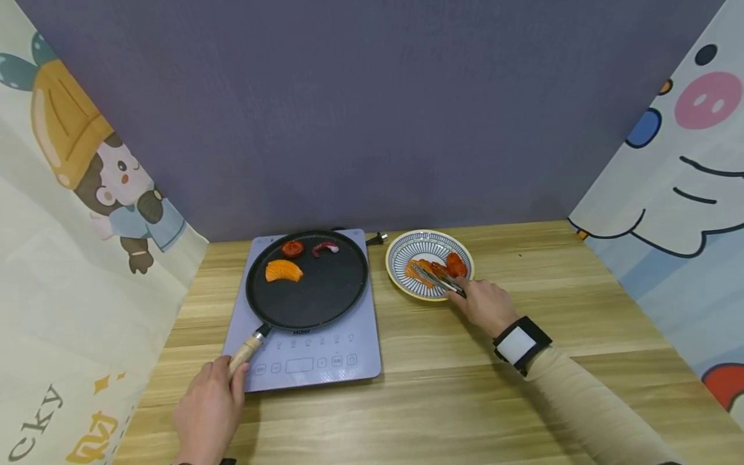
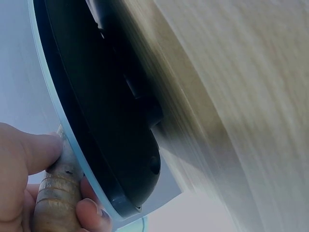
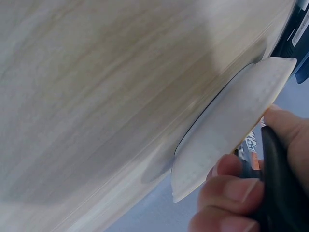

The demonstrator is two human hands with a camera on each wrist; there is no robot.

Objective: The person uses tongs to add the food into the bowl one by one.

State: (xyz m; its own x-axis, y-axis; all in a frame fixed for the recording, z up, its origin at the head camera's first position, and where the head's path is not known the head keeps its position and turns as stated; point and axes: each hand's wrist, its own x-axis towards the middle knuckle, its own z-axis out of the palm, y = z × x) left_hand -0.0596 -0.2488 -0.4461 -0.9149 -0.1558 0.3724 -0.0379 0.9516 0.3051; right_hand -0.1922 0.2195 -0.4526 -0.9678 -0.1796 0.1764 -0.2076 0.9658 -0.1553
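My left hand (image 1: 209,408) grips the wooden handle (image 1: 247,352) of a flat black frying pan (image 1: 316,290). In the pan lie an orange salmon piece (image 1: 283,270), a red tomato-like round (image 1: 292,248) and a small octopus tentacle (image 1: 325,248). My right hand (image 1: 485,303) holds metal tongs (image 1: 438,279) with dark grips, their tips at the orange pieces (image 1: 414,271) in a patterned plate (image 1: 401,281). A red piece (image 1: 456,264) lies at that plate's right side. In the right wrist view, fingers curl round the dark tong grip (image 3: 275,179) beside the plate's pale outer wall (image 3: 231,125).
The pan sits on a flat induction cooker (image 1: 360,361) with touch buttons along its front. A black plug (image 1: 378,238) lies behind, between cooker and plate. The wooden table (image 1: 442,407) meets a dark back wall (image 1: 372,116), with cartoon-printed sheets (image 1: 70,271) at both sides.
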